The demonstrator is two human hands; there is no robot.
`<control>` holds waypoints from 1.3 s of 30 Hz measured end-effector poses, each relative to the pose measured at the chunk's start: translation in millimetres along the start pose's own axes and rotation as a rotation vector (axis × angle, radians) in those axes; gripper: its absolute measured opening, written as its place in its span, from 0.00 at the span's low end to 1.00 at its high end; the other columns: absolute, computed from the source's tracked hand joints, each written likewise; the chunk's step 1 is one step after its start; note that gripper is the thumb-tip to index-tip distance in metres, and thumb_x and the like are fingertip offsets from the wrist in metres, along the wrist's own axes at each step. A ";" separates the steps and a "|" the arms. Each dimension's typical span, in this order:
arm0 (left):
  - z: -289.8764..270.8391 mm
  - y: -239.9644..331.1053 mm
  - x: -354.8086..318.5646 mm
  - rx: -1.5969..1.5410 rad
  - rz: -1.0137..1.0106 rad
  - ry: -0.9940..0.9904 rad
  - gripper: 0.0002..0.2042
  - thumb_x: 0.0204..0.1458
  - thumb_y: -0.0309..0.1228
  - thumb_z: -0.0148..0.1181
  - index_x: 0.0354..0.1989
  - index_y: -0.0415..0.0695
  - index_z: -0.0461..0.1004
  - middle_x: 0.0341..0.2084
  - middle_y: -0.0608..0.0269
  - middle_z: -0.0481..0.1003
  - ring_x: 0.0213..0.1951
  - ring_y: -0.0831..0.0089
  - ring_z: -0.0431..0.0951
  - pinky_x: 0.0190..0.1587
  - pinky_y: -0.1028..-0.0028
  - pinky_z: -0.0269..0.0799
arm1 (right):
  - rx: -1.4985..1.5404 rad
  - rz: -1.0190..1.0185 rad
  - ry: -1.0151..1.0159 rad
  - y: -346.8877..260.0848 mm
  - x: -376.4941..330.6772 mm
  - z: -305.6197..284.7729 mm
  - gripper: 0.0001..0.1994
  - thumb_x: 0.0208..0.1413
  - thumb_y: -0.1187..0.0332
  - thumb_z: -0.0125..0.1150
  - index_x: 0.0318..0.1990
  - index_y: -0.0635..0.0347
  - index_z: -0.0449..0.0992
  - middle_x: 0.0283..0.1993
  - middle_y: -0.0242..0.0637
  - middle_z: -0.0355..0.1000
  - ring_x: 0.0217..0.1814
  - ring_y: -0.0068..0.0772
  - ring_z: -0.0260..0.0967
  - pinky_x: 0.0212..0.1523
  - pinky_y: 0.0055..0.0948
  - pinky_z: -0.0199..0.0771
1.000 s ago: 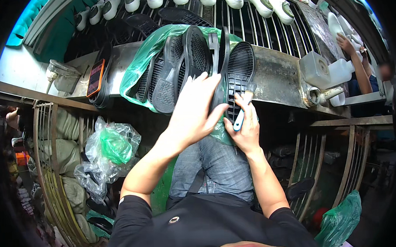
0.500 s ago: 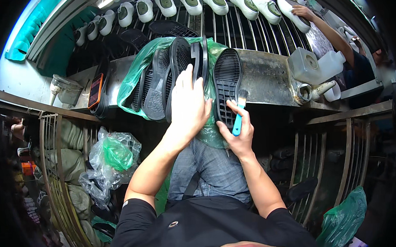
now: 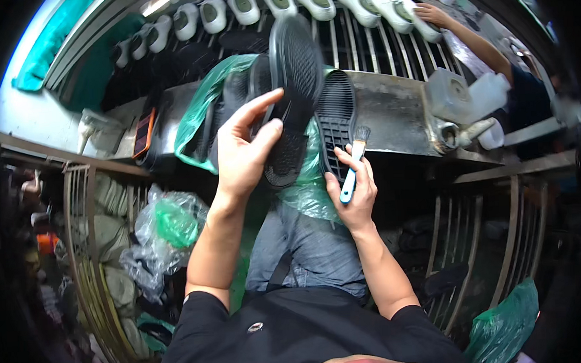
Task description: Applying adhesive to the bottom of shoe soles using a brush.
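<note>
My left hand is at the left edge of a raised black shoe sole, its thumb and forefinger showing there while the other fingers are hidden. Motion blurs this sole, which is tilted, ribbed side toward me. My right hand grips a small paint brush with a pale blue handle and dark bristles pointing up. Its fingertips also touch the lower end of a second black sole with a grid pattern. More black soles stand packed in a green plastic bag left of the raised one.
White shoes line a barred rack at the back, where another person's hand touches one. An orange-edged phone lies left on the metal bench. Translucent plastic containers stand right. Clear and green bags hang lower left.
The sole beside my left hand has come up out of the bag and turned its ribbed face toward me. My left hand has shifted left. The brush has turned slightly in my right hand.
</note>
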State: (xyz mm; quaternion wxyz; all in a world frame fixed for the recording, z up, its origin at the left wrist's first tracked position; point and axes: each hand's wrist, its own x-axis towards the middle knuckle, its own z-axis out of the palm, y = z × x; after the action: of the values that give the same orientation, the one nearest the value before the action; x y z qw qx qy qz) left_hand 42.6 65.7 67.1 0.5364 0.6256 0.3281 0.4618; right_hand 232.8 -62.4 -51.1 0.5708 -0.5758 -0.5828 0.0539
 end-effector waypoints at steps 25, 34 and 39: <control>99.5 -108.2 -111.1 -1.297 -1.192 -0.301 0.36 0.77 0.54 0.39 0.81 0.36 0.57 0.76 0.36 0.64 0.74 0.32 0.67 0.72 0.33 0.68 | -0.427 0.360 0.233 89.6 33.8 -218.2 0.10 0.71 0.68 0.65 0.54 0.62 0.83 0.50 0.44 0.86 0.54 0.45 0.85 0.56 0.38 0.81; 97.0 -99.0 -120.7 -1.324 -1.081 -0.182 0.31 0.77 0.45 0.40 0.81 0.38 0.58 0.78 0.39 0.62 0.78 0.33 0.59 0.79 0.34 0.57 | 0.244 0.536 0.018 61.1 0.1 -124.1 0.08 0.75 0.71 0.60 0.53 0.66 0.81 0.45 0.38 0.83 0.45 0.27 0.82 0.54 0.28 0.79; 93.8 -97.2 -121.4 -1.343 -1.091 -0.173 0.31 0.77 0.45 0.39 0.81 0.39 0.58 0.78 0.40 0.62 0.78 0.32 0.60 0.78 0.34 0.57 | -0.029 0.409 0.109 78.6 18.5 -129.5 0.08 0.74 0.74 0.60 0.52 0.68 0.81 0.45 0.39 0.86 0.47 0.27 0.84 0.55 0.30 0.81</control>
State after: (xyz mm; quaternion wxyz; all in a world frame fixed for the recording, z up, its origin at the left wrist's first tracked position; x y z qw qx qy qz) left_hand 94.6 -58.4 -54.8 0.9615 -0.0351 0.1984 0.1868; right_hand 380.8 -99.8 -52.2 0.5703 -0.6924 -0.4228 0.1290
